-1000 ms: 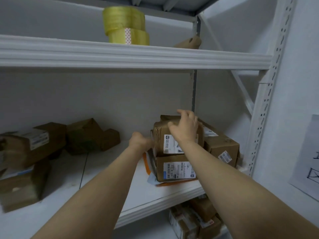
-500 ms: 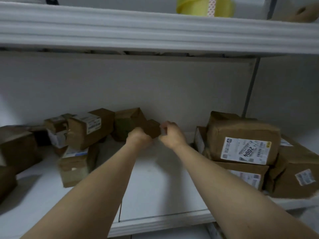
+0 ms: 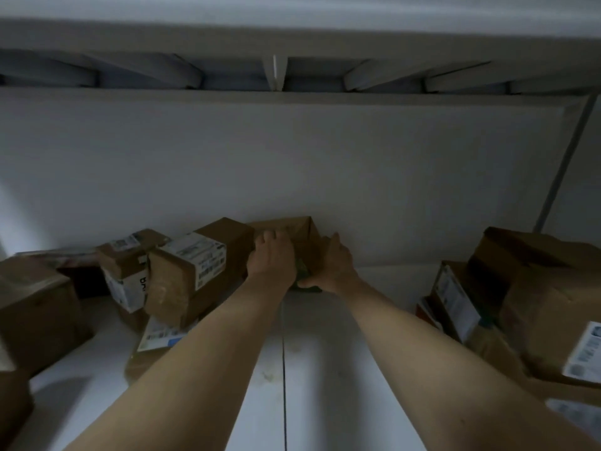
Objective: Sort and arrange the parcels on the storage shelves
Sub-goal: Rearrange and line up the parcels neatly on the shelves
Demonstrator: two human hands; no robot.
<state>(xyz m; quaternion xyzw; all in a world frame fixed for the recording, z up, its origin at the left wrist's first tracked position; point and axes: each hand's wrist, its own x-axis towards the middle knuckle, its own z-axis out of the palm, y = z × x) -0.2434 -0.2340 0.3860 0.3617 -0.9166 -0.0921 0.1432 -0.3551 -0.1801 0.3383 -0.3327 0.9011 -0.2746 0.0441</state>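
A brown cardboard parcel (image 3: pixel 294 227) stands against the back wall at the middle of the white shelf (image 3: pixel 312 369). My left hand (image 3: pixel 271 260) lies over its top left corner with the fingers curved onto it. My right hand (image 3: pixel 333 265) grips its right side, thumb across the lower front. A dark greenish patch (image 3: pixel 304 273) shows between my hands; I cannot tell whether it is part of the parcel. The parcel's lower front is hidden by my hands.
Several labelled brown parcels crowd the left: a tilted one (image 3: pixel 192 268) touching the held parcel, another (image 3: pixel 126 265) behind it, a big box (image 3: pixel 35 310) at far left. A stack of parcels (image 3: pixel 536 304) fills the right. The upper shelf's underside (image 3: pixel 292 76) hangs close overhead.
My hands left the stack at the right and moved left to the back middle of the shelf. They now clasp the brown parcel there, and the view has come in closer.
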